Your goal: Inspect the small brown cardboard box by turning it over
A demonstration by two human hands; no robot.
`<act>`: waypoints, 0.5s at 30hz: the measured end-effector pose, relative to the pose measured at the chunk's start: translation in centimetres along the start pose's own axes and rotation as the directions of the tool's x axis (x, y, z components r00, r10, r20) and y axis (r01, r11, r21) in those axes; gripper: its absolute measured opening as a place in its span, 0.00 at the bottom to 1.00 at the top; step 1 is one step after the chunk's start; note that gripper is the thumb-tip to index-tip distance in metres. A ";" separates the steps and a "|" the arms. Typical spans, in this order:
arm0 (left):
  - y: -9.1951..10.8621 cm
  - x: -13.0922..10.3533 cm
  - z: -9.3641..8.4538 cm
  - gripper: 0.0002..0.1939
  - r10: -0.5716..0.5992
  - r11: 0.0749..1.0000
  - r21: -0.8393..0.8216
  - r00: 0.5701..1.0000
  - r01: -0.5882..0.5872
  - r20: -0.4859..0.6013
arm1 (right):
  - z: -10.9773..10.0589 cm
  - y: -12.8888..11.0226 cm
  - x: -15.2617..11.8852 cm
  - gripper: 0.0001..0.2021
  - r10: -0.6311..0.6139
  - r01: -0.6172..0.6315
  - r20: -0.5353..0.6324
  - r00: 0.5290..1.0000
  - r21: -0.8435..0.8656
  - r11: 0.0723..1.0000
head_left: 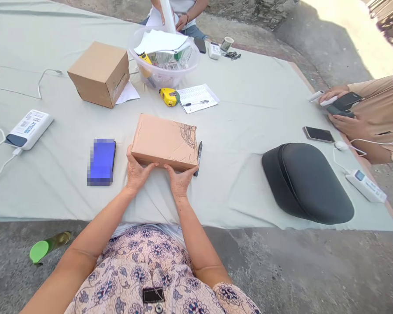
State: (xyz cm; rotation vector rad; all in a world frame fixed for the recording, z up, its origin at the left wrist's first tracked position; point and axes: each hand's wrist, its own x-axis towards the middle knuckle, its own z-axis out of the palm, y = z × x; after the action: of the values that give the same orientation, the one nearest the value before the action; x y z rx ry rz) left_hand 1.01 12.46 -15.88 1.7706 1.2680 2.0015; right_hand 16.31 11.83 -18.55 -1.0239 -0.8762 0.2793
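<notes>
A closed cardboard box [163, 140] with dark scribbled curves on its right end lies on the cloth-covered table before me. My left hand [137, 172] grips its near left corner, thumb along the front side. At the near right corner, my right hand [180, 178] holds it the same way, the two thumbs almost meeting. Fingers on the outer sides are partly hidden by the box. Close to the box's right side lies a black marker pen [199, 158]. A phone with a blue screen [101, 162] rests left of my left hand.
Farther back are a larger cardboard box [100, 72], a clear plastic basin [165, 72] of odds and ends, a yellow tape measure [169, 97] and a written sheet [199, 98]. A black case [309, 183] stands right, a power bank [29, 128] left. Two people sit at the table.
</notes>
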 end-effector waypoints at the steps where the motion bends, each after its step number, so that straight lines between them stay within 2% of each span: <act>1: 0.1 0.0 0.0 0.59 -0.014 1.000 -0.003 1.000 0.014 -0.006 | 0.0 0.0 0.0 0.59 0.007 -0.007 0.009 1.000 0.010 1.000; 8: 0.8 -0.1 -0.2 0.59 -0.092 0.996 0.019 0.996 0.092 -0.019 | 0.0 -0.1 -0.2 0.60 0.057 -0.058 0.015 0.998 0.057 0.997; 15: 0.1 -0.7 0.0 0.55 -0.106 0.993 0.046 0.991 0.110 -0.084 | -0.2 0.4 -0.7 0.54 0.067 -0.070 0.040 0.997 0.077 0.995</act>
State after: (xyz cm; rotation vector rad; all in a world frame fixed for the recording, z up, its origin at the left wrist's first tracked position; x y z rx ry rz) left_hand 1.21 11.92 -16.29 1.6190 1.4184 2.0168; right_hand 16.12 11.50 -19.30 -0.9794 -0.8586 0.3887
